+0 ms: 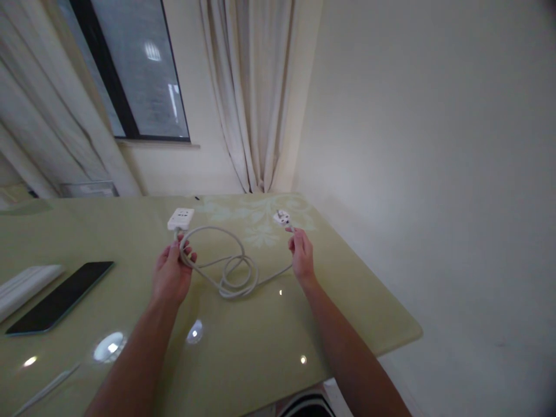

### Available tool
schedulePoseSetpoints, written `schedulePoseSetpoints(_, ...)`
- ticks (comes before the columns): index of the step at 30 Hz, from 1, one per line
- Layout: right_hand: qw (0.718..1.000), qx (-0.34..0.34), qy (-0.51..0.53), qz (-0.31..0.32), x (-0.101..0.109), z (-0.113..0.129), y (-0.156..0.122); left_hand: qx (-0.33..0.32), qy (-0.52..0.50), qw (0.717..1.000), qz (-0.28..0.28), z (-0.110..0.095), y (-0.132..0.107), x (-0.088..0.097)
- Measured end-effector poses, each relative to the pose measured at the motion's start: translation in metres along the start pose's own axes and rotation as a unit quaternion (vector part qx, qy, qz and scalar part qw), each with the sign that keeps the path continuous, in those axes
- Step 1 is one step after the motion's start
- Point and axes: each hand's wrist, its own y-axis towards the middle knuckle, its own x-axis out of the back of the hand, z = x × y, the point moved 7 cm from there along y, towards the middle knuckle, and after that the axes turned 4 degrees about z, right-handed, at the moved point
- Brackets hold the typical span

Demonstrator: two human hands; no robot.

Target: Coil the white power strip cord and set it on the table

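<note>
Forearms [139, 356] cut off below, left hand [172, 269] around cord [233, 295], right hand [302, 255] around its partly hidden plug end [282, 218]

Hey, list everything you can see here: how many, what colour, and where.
Table: one, pale green, across the lower view
Socket block: one, white, left of centre
Plug: one, white, right of centre
Cord: one, whitish, looped between both
Dark slab: one, black, left
Long item: one, white, left edge
Thin strip: one, white, lower left
Small object: one, dark, table's far edge
Unclear item: one, black-and-white, bottom edge
Window: one, dark-framed, upper left
Curtains: two, cream, beside the window
Wall: one, pale, right
Left hand: one, bare, holding cord
Right hand: one, bare, holding cord near plug
</note>
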Motion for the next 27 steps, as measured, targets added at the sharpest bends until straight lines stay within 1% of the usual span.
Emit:
schedulePoseSetpoints(3, 0.995, 0.047, -0.01, 0.087, -0.014, 0.018, -0.008, -0.01, -0.012, 1.0, 0.027, 0.003, -0.002, -0.006)
schedulePoseSetpoints(5, 0.986, 0.066, -0.019, 0.153, -0.024, 0.027, -0.013, 0.003, -0.018, 0.999, 0.041, 0.007, -0.003, -0.007)
schedulePoseSetpoints(7, 0.977, 0.079, -0.036, 0.195, -0.032, 0.031, -0.017, 0.024, -0.013, 0.999, 0.043, 0.012, -0.005, -0.008)
schedulePoseSetpoints(12, 0.95, 0.098, -0.13, 0.265, -0.049, 0.03, -0.026, 0.093, 0.044, 0.995, 0.011, 0.032, -0.018, -0.01)
schedulePoseSetpoints(15, 0.941, 0.106, -0.161, 0.279, -0.051, 0.028, -0.028, 0.117, 0.061, 0.991, 0.016, 0.04, -0.024, -0.014)
schedulePoseSetpoints(17, 0.937, 0.107, -0.166, 0.288, -0.052, 0.026, -0.028, 0.134, 0.061, 0.988, 0.048, 0.043, -0.026, -0.017)
schedulePoseSetpoints(19, 0.932, 0.112, -0.172, 0.299, -0.053, 0.025, -0.029, 0.161, 0.082, 0.978, 0.106, 0.045, -0.028, -0.021)
schedulePoseSetpoints(21, 0.925, 0.119, -0.187, 0.309, -0.054, 0.024, -0.029, 0.193, 0.125, 0.957, 0.175, 0.048, -0.034, -0.024)
schedulePoseSetpoints(23, 0.921, 0.124, -0.2, 0.311, -0.055, 0.024, -0.029, 0.221, 0.165, 0.934, 0.228, 0.049, -0.04, -0.026)
schedulePoseSetpoints(25, 0.92, 0.122, -0.203, 0.312, -0.055, 0.023, -0.029, 0.249, 0.18, 0.916, 0.257, 0.051, -0.046, -0.026)
schedulePoseSetpoints(27, 0.922, 0.116, -0.199, 0.31, -0.054, 0.022, -0.028, 0.278, 0.174, 0.903, 0.277, 0.052, -0.052, -0.027)
